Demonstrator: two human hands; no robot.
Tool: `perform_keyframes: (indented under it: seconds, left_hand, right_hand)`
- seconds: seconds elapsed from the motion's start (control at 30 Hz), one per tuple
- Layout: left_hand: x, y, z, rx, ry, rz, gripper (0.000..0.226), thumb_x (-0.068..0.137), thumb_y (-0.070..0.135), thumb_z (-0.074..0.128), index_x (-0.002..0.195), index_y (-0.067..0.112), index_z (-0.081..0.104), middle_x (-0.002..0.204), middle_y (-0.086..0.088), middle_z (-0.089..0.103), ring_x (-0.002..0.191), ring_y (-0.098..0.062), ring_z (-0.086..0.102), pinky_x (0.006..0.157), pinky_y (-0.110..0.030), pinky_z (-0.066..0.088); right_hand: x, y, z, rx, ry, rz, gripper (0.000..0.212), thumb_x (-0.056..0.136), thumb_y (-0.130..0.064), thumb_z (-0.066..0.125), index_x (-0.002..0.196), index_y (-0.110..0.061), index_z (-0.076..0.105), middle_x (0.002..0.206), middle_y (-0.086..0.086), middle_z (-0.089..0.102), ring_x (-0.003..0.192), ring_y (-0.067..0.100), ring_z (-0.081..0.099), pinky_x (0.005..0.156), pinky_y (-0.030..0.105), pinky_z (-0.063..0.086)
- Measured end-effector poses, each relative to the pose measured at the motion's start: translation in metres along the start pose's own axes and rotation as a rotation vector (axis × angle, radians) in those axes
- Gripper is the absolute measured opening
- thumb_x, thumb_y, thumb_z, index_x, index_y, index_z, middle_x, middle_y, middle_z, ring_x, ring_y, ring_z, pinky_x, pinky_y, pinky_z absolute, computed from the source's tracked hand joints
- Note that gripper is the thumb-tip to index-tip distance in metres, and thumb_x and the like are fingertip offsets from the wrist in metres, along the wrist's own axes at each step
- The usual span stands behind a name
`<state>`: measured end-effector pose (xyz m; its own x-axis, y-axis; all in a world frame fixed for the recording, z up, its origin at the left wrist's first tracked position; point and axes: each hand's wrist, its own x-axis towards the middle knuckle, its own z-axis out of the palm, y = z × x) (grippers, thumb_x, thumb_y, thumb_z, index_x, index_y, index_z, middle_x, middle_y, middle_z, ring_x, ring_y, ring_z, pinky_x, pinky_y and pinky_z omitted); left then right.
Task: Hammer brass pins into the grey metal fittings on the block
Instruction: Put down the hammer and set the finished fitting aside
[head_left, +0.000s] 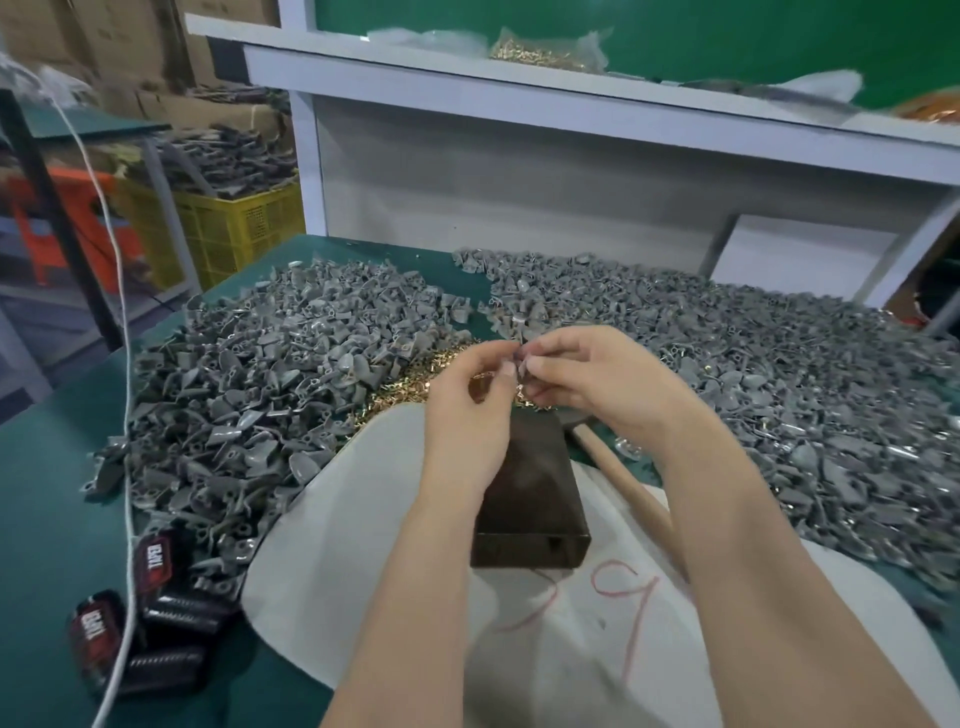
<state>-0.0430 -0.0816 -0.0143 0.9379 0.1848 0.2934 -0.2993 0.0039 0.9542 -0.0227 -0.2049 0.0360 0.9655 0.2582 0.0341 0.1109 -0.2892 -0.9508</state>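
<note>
I observe the left hand (467, 410) and right hand (597, 384) raised together, fingertips pinching one small grey fitting (521, 359) above the far end of the dark block (530, 493). The fitting's heading is too small to tell. The block's long axis runs away from the person. The hammer handle (623, 480) lies just right of it, slanting from far-left to near-right. The brass pins (415, 379) are heaped beyond the hands.
</note>
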Motion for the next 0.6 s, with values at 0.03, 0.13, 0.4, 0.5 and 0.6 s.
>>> perform_keyframes:
  seconds: [0.03, 0.13, 0.4, 0.5, 0.6]
  left_hand:
    - [0.0, 0.0, 0.001, 0.006, -0.028, 0.006, 0.023, 0.092, 0.006, 0.056, 0.093, 0.027, 0.065, 0.098, 0.009, 0.067, 0.094, -0.001, 0.061, 0.083, -0.014, 0.045]
    - [-0.001, 0.0, 0.003, 0.008, -0.07, 0.001, 0.023, 0.089, 0.004, 0.062, 0.085, 0.027, 0.064, 0.093, 0.002, 0.069, 0.09, -0.008, 0.063, 0.083, -0.017, 0.047]
    - [0.002, 0.0, -0.005, -0.15, 0.163, -0.111, 0.011, 0.089, 0.012, 0.064, 0.085, 0.023, 0.064, 0.092, -0.004, 0.068, 0.088, -0.015, 0.063, 0.083, -0.029, 0.052]
    - [0.004, 0.001, -0.012, -0.411, 0.343, -0.198, 0.009, 0.091, 0.011, 0.062, 0.087, 0.019, 0.062, 0.087, -0.001, 0.067, 0.078, -0.006, 0.066, 0.068, -0.015, 0.052]
    - [0.006, 0.0, -0.014, -0.47, 0.409, -0.225, 0.008, 0.09, 0.007, 0.062, 0.093, 0.014, 0.062, 0.088, -0.003, 0.065, 0.077, -0.007, 0.064, 0.065, -0.012, 0.051]
  right_hand:
    - [-0.004, 0.001, -0.003, 0.049, 0.014, 0.016, 0.02, 0.092, 0.004, 0.05, 0.085, -0.008, 0.063, 0.068, 0.004, 0.064, 0.061, 0.009, 0.061, 0.064, 0.019, 0.055]
    - [-0.011, 0.005, -0.002, 0.172, 0.056, 0.069, 0.027, 0.091, 0.01, 0.04, 0.085, -0.005, 0.061, 0.067, 0.006, 0.06, 0.057, 0.011, 0.057, 0.056, 0.018, 0.051]
    - [0.013, 0.018, 0.005, 0.0, 0.243, 0.084, 0.021, 0.09, 0.0, 0.051, 0.108, -0.007, 0.059, 0.085, 0.005, 0.067, 0.069, 0.012, 0.063, 0.072, 0.027, 0.056]
    - [0.036, 0.03, 0.011, -0.654, 0.307, 0.072, 0.017, 0.088, -0.015, 0.059, 0.102, -0.015, 0.068, 0.103, 0.001, 0.068, 0.093, 0.017, 0.063, 0.088, 0.034, 0.051]
    - [0.062, 0.039, 0.027, -0.885, 0.227, 0.176, 0.021, 0.086, -0.024, 0.063, 0.102, -0.011, 0.068, 0.106, 0.007, 0.068, 0.096, 0.025, 0.063, 0.085, 0.035, 0.051]
